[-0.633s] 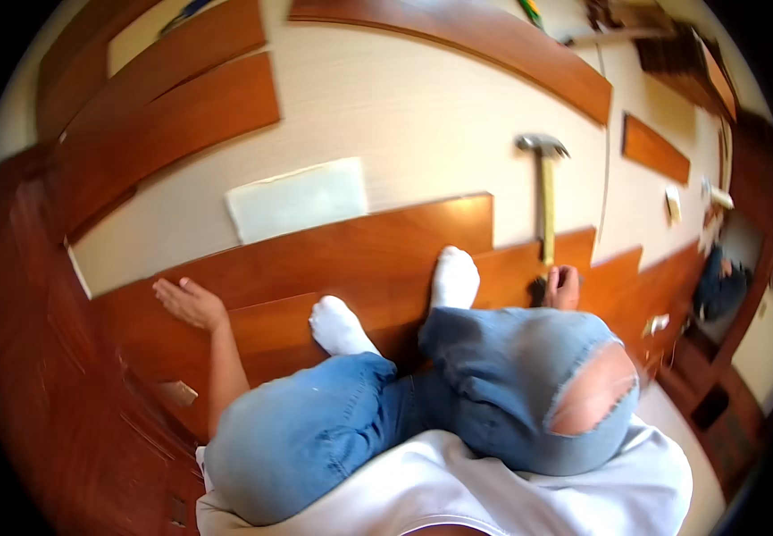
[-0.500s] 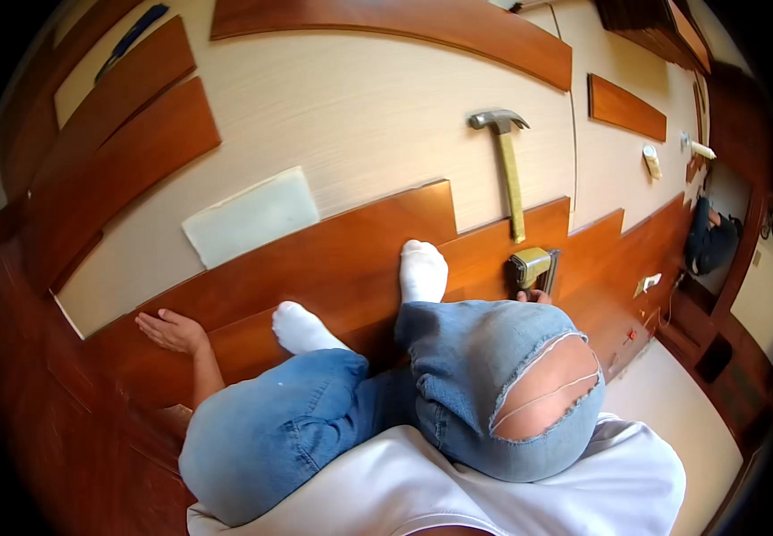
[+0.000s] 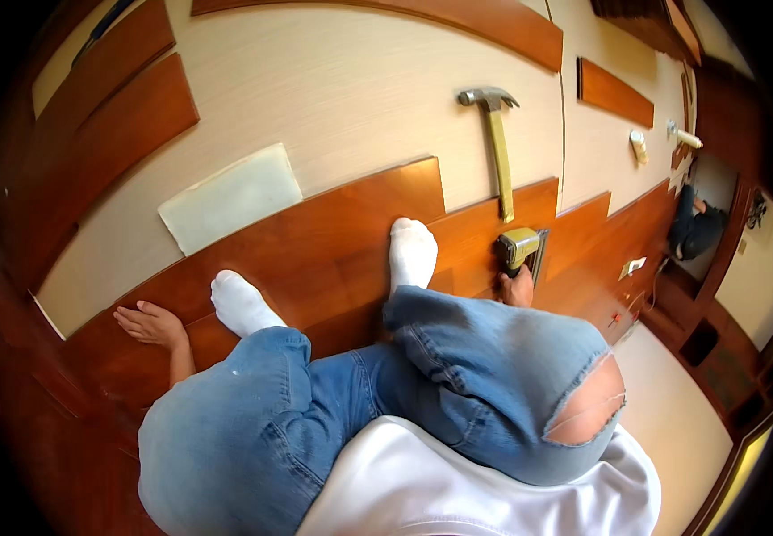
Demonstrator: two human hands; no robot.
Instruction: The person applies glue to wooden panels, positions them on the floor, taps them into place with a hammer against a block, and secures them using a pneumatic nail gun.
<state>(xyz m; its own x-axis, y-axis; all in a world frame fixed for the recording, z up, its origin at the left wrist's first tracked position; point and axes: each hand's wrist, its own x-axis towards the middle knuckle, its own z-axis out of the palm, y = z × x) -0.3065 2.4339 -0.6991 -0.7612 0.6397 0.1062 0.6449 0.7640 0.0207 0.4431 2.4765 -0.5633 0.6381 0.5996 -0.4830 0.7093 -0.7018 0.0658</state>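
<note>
My left hand (image 3: 152, 325) lies flat on a reddish-brown wooden plank (image 3: 315, 223), its fingers stretched out toward the left end of the board. Beyond my right knee, my right hand (image 3: 518, 288) is wrapped round the handle of a yellowish-green nail gun (image 3: 520, 243) that rests on the laid planks. Part of that hand's wrist and forearm is hidden by my leg. A claw hammer (image 3: 499, 152) with a yellow handle lies just past the nail gun. My socked feet (image 3: 413, 250) press on the planks between my hands.
A pale rectangular sheet (image 3: 230, 198) lies against the plank's far edge. Loose planks (image 3: 136, 134) sit at the left, another plank (image 3: 404, 13) across the far side, and a short board (image 3: 615, 92) at the right near a small white bottle (image 3: 639, 147). A person (image 3: 699, 223) crouches far right.
My view has shifted slightly, so the scene sits higher and leftward. My left foot has moved left, and my right knee has swung outward, showing more of my right hand on the nail gun.
</note>
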